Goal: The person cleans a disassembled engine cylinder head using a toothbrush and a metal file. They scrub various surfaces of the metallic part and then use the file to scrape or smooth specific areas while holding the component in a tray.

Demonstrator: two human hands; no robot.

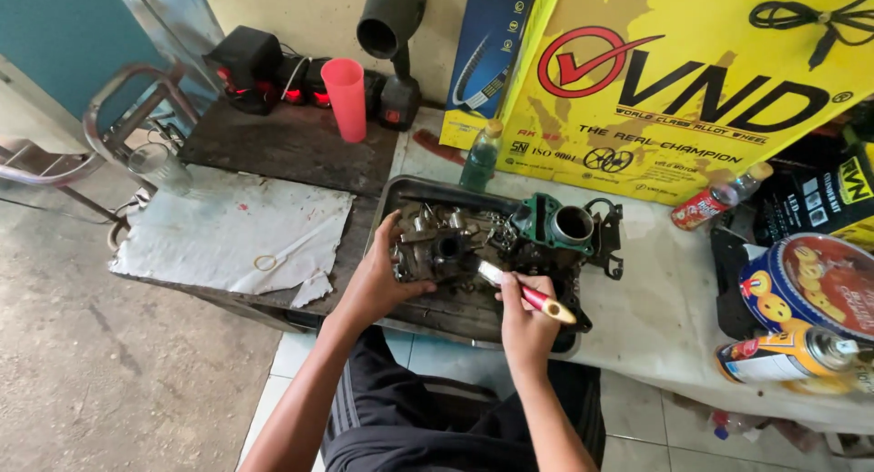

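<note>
Item, my own body as seen from the head camera: two bare forearms, no sleeves, no gloves, no watch or rings visible. Left hand (378, 285) and right hand (526, 319) both uncovered. Below the wrists, black shorts or trousers, a pale stripe running beside the left forearm.

This is a small motorcycle repair workshop. A grimy metal tray (414, 192) at frame centre holds greasy engine parts (496, 240), a power tool (393, 49) stands at the upper middle, a spray can (787, 355) lies at lower right, and a yellow wheel carton (692, 81) leans at the upper right above a bare concrete floor (100, 345).
</note>
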